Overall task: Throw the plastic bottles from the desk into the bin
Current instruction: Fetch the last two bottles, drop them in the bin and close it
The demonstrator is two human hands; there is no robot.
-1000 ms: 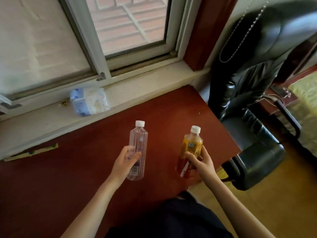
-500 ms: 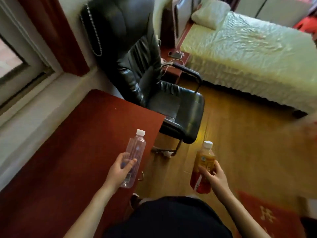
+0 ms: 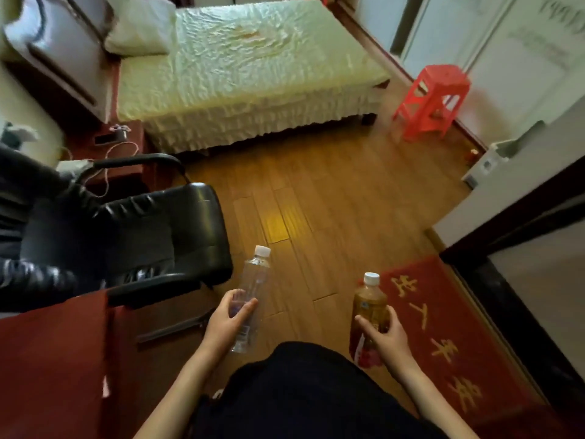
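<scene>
Since the earlier frames the view has swung right, away from the window: the desk (image 3: 50,359) that filled the lower half now shows only as a red-brown slab at the lower left, the chair (image 3: 133,239) has slid to the left edge, and the bed (image 3: 247,68) fills the top of the frame. Both bottles have left the desk and are held above the wooden floor (image 3: 332,191)

Left hand (image 3: 226,324), lower centre, is wrapped around the lower half of the clear bottle (image 3: 254,280), thumb across its front. It is empty-looking, white-capped, and tilts slightly with its cap toward the top of the frame, just right of the chair's seat edge

Right hand (image 3: 384,339), lower right of centre, grips the amber bottle (image 3: 368,308) around its middle, fingers curled behind and thumb in front. It stands nearly upright, white cap up, with a red band of label showing below the hand. It sits over the left edge of the red mat (image 3: 449,337) with yellow characters

Dark clothing of the person fills the bottom centre between the forearms

At the upper right stands a red stool (image 3: 433,99) near a white door; a white pillow (image 3: 142,26) lies at the upper left end of the bed. I cannot pick out a bin anywhere in the frame
</scene>
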